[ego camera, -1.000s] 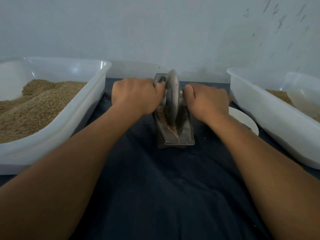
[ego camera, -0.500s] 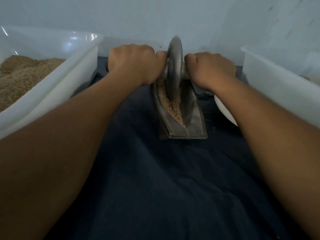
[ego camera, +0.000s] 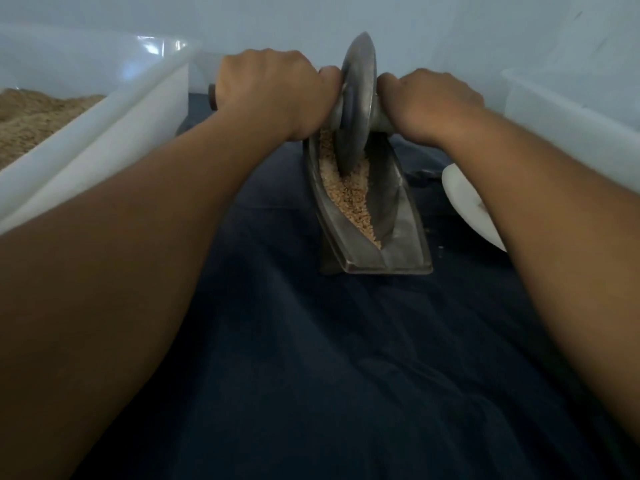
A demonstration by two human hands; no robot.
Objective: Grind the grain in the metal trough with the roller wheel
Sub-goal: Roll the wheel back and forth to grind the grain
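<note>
Trough (ego camera: pixel 398 244) lay on cloth (ego camera: pixel 311 358), centre, running away from person; grain (ego camera: pixel 349 192) lay in trough; wheel (ego camera: pixel 356 109) stood upright in trough at far part, edge in grain; left hand (ego camera: pixel 273 91) gripped handle left of wheel; right hand (ego camera: pixel 429 102) gripped handle right of wheel; tub (ego camera: pixel 104 133) with grain sat left of trough; second tub (ego camera: pixel 571 133) right; plate (ego camera: pixel 464 199) between trough and second tub, partly under right forearm; wall (ego camera: pixel 450 29) behind.

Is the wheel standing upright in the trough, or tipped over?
Upright, on edge. The wheel sits in the trough, its rim down in the grain, and both hands grip its axle.
</note>
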